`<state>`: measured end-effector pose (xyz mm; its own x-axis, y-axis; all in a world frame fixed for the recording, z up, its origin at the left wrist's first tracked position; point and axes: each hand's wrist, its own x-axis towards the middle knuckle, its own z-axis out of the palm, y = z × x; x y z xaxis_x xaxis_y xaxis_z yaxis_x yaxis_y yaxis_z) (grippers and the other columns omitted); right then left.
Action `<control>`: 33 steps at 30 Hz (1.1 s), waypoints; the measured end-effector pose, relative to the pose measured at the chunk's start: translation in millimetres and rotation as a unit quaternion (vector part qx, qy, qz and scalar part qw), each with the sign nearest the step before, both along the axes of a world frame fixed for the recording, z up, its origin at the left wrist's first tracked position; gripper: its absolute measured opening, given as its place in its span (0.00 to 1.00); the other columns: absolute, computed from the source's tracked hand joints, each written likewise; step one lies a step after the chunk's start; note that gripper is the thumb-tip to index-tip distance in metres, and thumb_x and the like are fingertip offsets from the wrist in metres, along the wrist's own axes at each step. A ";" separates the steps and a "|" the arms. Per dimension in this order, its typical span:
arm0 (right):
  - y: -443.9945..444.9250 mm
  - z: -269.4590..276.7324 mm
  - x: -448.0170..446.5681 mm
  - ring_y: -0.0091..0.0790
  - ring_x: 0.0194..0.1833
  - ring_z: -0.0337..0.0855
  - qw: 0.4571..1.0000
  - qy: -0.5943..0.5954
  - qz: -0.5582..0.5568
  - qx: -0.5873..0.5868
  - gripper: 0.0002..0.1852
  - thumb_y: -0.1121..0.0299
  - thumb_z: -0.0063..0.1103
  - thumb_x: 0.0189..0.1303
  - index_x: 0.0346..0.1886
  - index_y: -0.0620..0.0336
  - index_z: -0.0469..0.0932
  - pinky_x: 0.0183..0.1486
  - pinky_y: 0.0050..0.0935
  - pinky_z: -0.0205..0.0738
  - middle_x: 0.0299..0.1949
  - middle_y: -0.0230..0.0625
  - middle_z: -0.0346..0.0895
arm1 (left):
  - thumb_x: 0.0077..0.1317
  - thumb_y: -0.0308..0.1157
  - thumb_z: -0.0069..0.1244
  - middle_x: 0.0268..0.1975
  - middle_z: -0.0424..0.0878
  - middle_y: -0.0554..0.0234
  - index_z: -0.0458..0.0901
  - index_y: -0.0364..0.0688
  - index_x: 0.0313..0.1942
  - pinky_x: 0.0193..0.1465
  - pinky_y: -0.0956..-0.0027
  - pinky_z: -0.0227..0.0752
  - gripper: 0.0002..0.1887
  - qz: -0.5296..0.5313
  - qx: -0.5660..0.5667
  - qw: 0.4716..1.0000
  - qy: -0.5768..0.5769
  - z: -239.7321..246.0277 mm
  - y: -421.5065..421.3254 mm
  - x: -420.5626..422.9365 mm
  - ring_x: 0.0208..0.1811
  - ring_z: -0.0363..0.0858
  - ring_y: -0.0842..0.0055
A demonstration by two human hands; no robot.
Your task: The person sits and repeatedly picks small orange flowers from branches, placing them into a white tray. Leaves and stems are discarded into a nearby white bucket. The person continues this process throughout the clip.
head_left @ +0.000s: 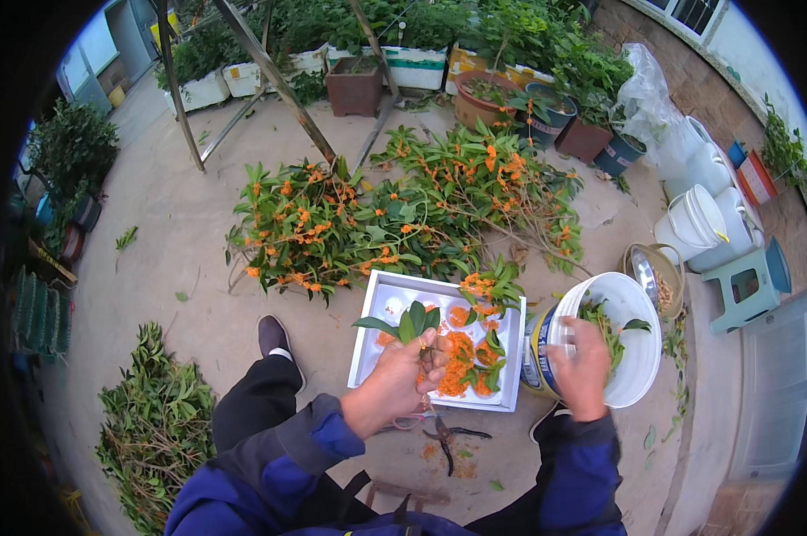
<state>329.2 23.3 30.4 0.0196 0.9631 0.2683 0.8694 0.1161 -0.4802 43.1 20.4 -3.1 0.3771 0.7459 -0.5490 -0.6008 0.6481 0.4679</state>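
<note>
My left hand (400,375) pinches a short leafy sprig (411,323) upright over a white shallow tray (370,315). Loose orange blossoms (453,375) fill several round hollows of the tray. A flowering cutting (487,288) lies across its far right corner. My right hand (583,368), blurred by motion, is over the near left rim of a white plastic bucket (641,342); whether its fingers hold anything is unclear. Green leaves (601,325) lie inside the bucket. Pruning shears (445,439) rest on the concrete below the tray, beside scissors (406,422) partly hidden by my left wrist.
Cut branches with orange flowers (309,228) spread beyond the tray. A heap of leafy branches (155,422) lies at the left. Right of the bucket are a basket (674,288), a green plastic stool (741,288) and white pails (691,221). A metal frame (276,74) stands behind.
</note>
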 end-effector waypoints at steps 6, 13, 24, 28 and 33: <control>-24.8 12.0 -119.7 0.31 0.30 0.81 0.954 0.235 0.181 -0.034 0.15 0.77 0.70 0.52 0.46 0.63 0.84 0.32 0.29 0.76 0.38 0.40 0.80 | 0.77 0.41 0.48 0.25 0.76 0.65 0.77 0.38 0.39 0.16 0.77 0.54 0.14 -0.020 -0.023 0.998 0.052 -3.8 -9.0 15.2 0.18 0.69 0.81; -11.3 38.3 -89.1 0.31 0.28 0.80 0.961 0.259 0.084 0.039 0.04 0.79 0.66 0.55 0.34 0.62 0.83 0.32 0.28 0.73 0.30 0.36 0.79 | 0.79 0.46 0.43 0.35 0.83 0.63 0.81 0.39 0.50 0.30 0.73 0.70 0.19 -0.029 0.019 0.999 -0.020 -7.1 -7.3 7.7 0.31 0.80 0.77; -6.3 8.8 -35.2 0.28 0.32 0.80 0.962 0.275 -0.006 -0.010 0.14 0.72 0.68 0.56 0.44 0.69 0.82 0.38 0.29 0.74 0.36 0.41 0.82 | 0.80 0.48 0.40 0.60 0.82 0.53 0.73 0.36 0.64 0.60 0.62 0.73 0.26 -0.068 0.127 0.987 -0.074 11.5 2.1 7.4 0.61 0.80 0.66; -8.1 4.6 -80.0 0.26 0.32 0.81 0.926 0.366 0.067 -0.065 0.18 0.67 0.69 0.60 0.47 0.72 0.80 0.33 0.26 0.74 0.35 0.40 0.82 | 0.76 0.41 0.47 0.54 0.84 0.53 0.74 0.34 0.62 0.54 0.66 0.76 0.22 -0.160 0.144 0.970 -0.115 3.9 -1.8 8.7 0.55 0.83 0.67; -8.2 27.9 -86.6 0.28 0.20 0.81 0.771 0.558 0.099 -0.290 0.13 0.69 0.67 0.63 0.39 0.73 0.79 0.22 0.24 0.72 0.25 0.41 0.81 | 0.74 0.34 0.51 0.47 0.85 0.57 0.78 0.38 0.56 0.47 0.70 0.77 0.15 -0.246 0.150 0.957 -0.008 3.8 -11.5 12.8 0.46 0.84 0.73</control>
<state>242.6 15.1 58.3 -0.2368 0.9282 -0.2869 -0.1290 -0.3227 -0.9377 55.9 8.9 0.7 0.7303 0.5985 -0.3292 -0.2652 0.6925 0.6709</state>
